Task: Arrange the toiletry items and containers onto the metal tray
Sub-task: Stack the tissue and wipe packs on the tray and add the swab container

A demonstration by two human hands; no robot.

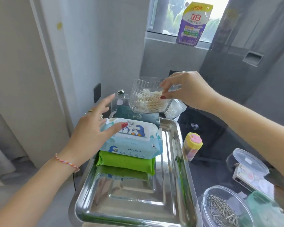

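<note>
**Ribbed clear box being carried to the tray**

Clear ribbed plastic is being gripped at the rim: the cotton-swab box (150, 95) is being held by the right hand (184, 90), fingers and thumb pinching its near wall, above the far end of the metal tray (172, 161). It is judged light and rigid but slick, and it is open-topped, so it is best kept level and taken by the rim or by two opposite walls. White-tipped swabs are lying loose inside, roughly half filling it.

The left hand (95, 126) is being held spread and relaxed over the baby wipes pack (134, 138), grasping nothing; whether it is touching the pack cannot be told. That soft pack is resting on a green pack (126, 163) inside the tray.

On the dark surface (208, 145) beside the tray, a yellow-lidded jar (193, 145) is standing, and a round clear tub (223, 208) of metal pins is waiting.
</note>
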